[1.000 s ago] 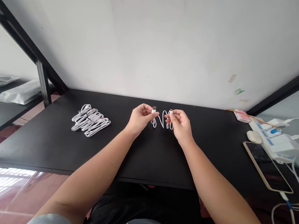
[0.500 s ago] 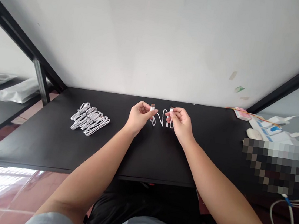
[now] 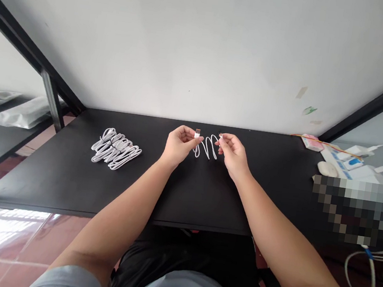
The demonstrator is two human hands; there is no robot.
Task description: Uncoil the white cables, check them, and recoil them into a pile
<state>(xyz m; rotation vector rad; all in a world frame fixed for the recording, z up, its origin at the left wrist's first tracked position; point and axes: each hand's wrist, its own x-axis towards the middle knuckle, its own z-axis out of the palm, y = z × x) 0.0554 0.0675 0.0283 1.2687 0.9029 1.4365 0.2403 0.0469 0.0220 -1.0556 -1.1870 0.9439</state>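
My left hand [image 3: 179,145] pinches a white USB plug between thumb and fingers, its metal end pointing up. A white USB cable [image 3: 206,147] hangs in loose waves between my two hands, just over the black desk [image 3: 191,191]. With thumb and fingers closed, my right hand [image 3: 235,154] grips the other end of this cable; a small dark tip shows above the fingers, too small to make out. To the left on the desk lies a pile of white cables [image 3: 116,148], coiled and bound with dark ties, apart from both hands.
At the right stand a white power strip [image 3: 340,161] with plugged-in chargers, a white computer mouse [image 3: 327,169] and a pinkish box [image 3: 312,142]. Loose white cables [image 3: 370,280] hang past the desk's right side. Plastic bags [image 3: 25,114] lie on a neighbouring desk at left.
My right hand has turned slightly, so its plug end shows less. The cable between my hands has opened into wider waves. The view has shifted a little.
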